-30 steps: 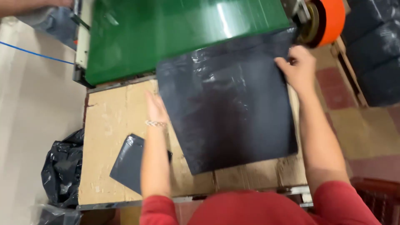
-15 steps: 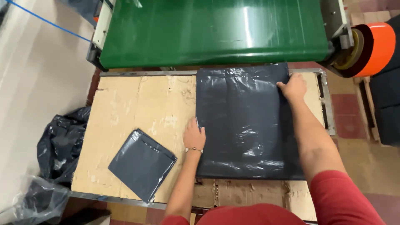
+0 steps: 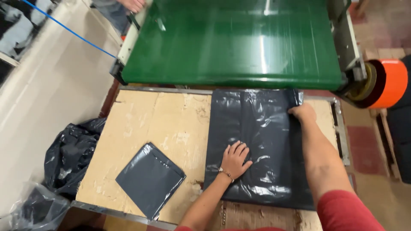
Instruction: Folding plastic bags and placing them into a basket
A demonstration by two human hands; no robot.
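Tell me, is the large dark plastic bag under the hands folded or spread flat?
Spread flat: the large dark bag lies open on the cardboard table, the left hand pressing its middle.

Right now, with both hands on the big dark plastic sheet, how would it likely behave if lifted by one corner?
The big dark plastic sheet is wrinkled and glossy, so it would probably droop limply. It looks thin, likely light for its size. The left hand presses it flat and the right hand holds its far corner on the cardboard-covered table, where it may slide easily.
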